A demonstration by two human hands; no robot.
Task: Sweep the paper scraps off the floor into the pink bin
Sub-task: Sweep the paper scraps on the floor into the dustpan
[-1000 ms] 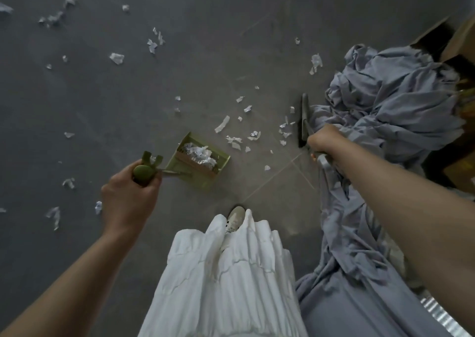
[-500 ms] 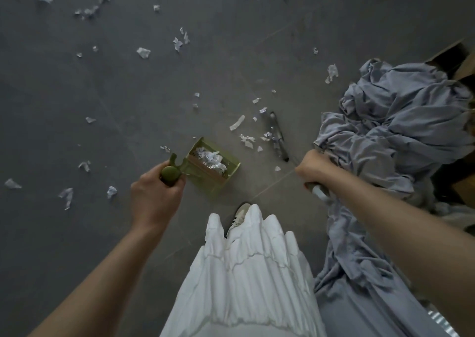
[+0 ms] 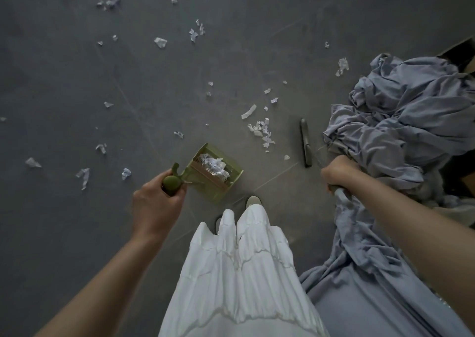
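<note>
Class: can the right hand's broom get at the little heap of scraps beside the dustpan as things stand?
Probably yes. The broom head, held by the right hand, sits just right of the heap, with bare floor between them.

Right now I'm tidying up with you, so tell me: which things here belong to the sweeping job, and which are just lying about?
Belong to the job:
green dustpan, held by the left hand
broom head, its handle held by the right hand
paper scraps on the floor

Just lying about:
grey cloth heap
cardboard box

The pink bin is not in view.
</note>
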